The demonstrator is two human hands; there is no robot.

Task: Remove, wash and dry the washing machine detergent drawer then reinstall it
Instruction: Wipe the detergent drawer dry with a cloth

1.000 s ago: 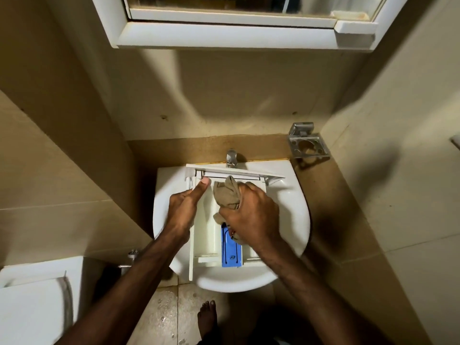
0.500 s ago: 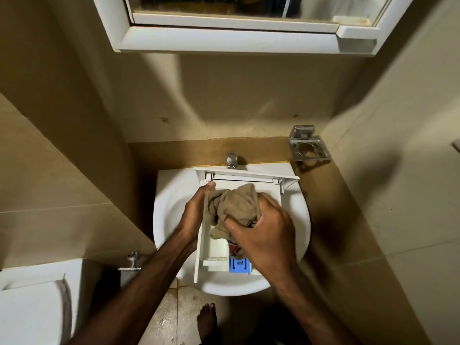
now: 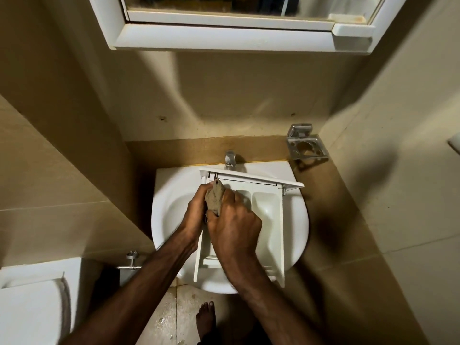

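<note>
Since a moment ago your right hand [image 3: 234, 227] has bunched the cloth [image 3: 214, 199] into the drawer's [image 3: 267, 212] far-left corner over the sink [image 3: 171, 192], left hand [image 3: 196, 212] gripping its side: drying underway, reinstalling left.

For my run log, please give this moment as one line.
stage: drying | right hand: rubs cloth in detergent drawer | left hand: steadies drawer | place: over washbasin

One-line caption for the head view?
Right hand wipes the drawer with a cloth over the sink; left hand steadies it.
</note>
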